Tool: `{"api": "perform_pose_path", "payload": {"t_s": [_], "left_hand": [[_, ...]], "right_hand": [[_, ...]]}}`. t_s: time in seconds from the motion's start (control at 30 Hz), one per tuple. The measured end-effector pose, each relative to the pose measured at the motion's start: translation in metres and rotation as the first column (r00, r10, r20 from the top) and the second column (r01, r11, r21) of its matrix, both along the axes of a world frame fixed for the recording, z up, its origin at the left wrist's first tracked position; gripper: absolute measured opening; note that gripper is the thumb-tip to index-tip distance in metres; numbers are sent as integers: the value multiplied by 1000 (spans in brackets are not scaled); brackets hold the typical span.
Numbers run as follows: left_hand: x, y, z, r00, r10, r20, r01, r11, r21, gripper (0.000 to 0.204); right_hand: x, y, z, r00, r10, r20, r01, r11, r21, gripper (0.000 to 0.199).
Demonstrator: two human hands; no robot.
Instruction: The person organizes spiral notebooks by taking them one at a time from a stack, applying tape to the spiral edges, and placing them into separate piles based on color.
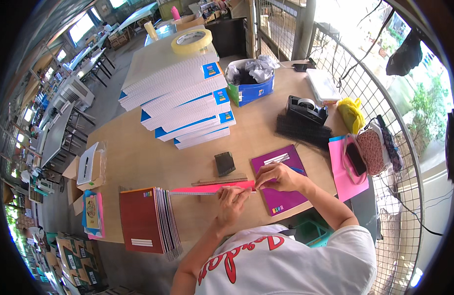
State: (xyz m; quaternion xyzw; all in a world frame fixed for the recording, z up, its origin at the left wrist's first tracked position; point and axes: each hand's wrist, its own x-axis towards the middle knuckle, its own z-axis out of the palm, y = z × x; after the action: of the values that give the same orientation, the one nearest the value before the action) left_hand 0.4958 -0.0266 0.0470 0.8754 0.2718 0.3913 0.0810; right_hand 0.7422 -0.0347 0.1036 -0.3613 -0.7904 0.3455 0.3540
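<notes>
A bright pink notebook stands nearly edge-on at the front of the table, its pale spiral-side edge turned toward me. My left hand is closed on it near its right end. My right hand pinches at that end with thumb and finger; what lies between the fingertips is too small to tell. Under my right hand lies a purple spiral notebook, with a blue pen on it. Just beyond the pink notebook are a wooden ruler and a small dark block.
Maroon spiral notebooks are stacked at the left front. A tall paper stack carries a tape roll. Farther right stand a blue box, black binding coils, a tape dispenser and a phone on pink sheets.
</notes>
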Motion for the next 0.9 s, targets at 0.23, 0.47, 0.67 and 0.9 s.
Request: {"api": "perform_pose_path", "payload": {"t_s": [0.23,0.47,0.67,0.9], "left_hand": [[5,6,14,1000,30,-4,-30,996,-88,26],[19,26,35,998,41,-57,-50,986,-158,16],[19,32,27,996,61,-65,-69,990,-124,19],[19,36,33,996,35,-81,-48,983,-175,17]], "right_hand": [[-8,-10,1,994,-80,77,77,996,44,17],[-4,-6,-13,953,-228,200,192,964,184,22],[-5,-3,-8,946,-263,188,222,951,215,21],[-7,0,-9,938,-318,135,235,875,423,20]]}}
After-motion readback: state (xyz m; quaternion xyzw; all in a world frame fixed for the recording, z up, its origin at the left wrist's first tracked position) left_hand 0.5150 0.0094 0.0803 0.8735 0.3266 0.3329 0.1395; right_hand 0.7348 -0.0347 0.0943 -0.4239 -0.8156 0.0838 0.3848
